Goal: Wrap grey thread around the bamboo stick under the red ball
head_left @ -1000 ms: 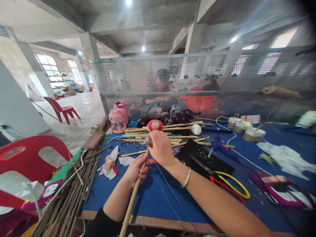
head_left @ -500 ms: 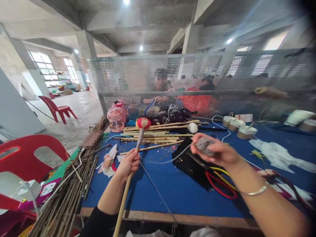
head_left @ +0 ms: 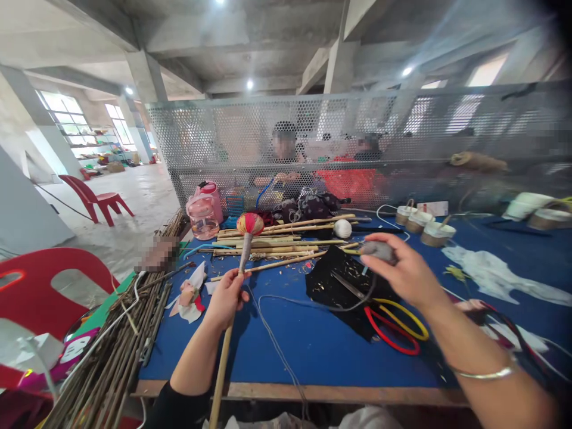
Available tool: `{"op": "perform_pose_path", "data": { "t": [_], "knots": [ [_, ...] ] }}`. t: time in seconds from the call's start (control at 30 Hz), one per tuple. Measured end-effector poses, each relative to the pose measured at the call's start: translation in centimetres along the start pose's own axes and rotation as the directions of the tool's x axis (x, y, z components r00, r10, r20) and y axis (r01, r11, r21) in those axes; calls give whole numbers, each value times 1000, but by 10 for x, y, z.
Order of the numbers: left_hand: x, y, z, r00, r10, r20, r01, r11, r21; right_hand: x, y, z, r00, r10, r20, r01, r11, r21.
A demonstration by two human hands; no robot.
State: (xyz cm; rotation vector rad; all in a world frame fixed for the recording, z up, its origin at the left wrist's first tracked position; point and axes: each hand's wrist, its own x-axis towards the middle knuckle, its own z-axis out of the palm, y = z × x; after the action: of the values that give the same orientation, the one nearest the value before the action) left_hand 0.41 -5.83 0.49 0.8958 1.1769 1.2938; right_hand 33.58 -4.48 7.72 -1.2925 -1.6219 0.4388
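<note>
My left hand (head_left: 227, 298) is closed around a pale wooden stick (head_left: 221, 369), which leans up and away from me. A rounded red and yellow wrapped head (head_left: 250, 224) tops the stick, and grey cord wrapping (head_left: 245, 250) covers the part just below it. In my right hand (head_left: 404, 271) is a ball of grey yarn (head_left: 379, 252), gripped above the table. A slack grey strand (head_left: 308, 305) runs from the ball towards the stick, and more strand hangs over the table's front edge. Scissors (head_left: 393, 325) with red and yellow handles lie on a black cloth (head_left: 328, 277) below my right hand.
Bamboo sticks (head_left: 268, 244) and a white ball (head_left: 342, 228) lie at the back of the blue table (head_left: 250, 357). A bundle of thin twigs (head_left: 111, 351) lines the left edge. Small pots (head_left: 438, 233) stand back right. Behind the perforated metal screen (head_left: 214, 137) sits a person (head_left: 286, 161).
My right hand has moved slightly right with the yarn ball, and the strand, fairly straight near the ball before, now sags onto the table. My left hand still holds the stick.
</note>
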Motion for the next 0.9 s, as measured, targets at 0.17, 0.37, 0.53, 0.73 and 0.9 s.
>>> {"op": "perform_pose_path", "data": {
  "t": [0.17, 0.37, 0.53, 0.73, 0.9],
  "knots": [
    [-5, 7, 6, 988, -8, 153, 28, 991, -130, -17, -52, 98, 803, -42, 595, -275, 859, 431],
    [-8, -4, 18, 952, -118, 282, 145, 986, -77, -18, -73, 176, 899, -140, 414, -135, 812, 568],
    [-7, -3, 17, 936, -170, 309, 216, 969, -122, -11, -49, 156, 906, 57, 419, -363, 616, 700],
    [-9, 10, 10, 969, -107, 222, 145, 976, -162, -33, 2, 115, 471, -39, 881, -713, 572, 406],
    [-12, 14, 6, 983, -78, 169, 101, 986, -132, -55, 16, 89, 230, -167, 959, -821, 496, 283]
  ]
}}
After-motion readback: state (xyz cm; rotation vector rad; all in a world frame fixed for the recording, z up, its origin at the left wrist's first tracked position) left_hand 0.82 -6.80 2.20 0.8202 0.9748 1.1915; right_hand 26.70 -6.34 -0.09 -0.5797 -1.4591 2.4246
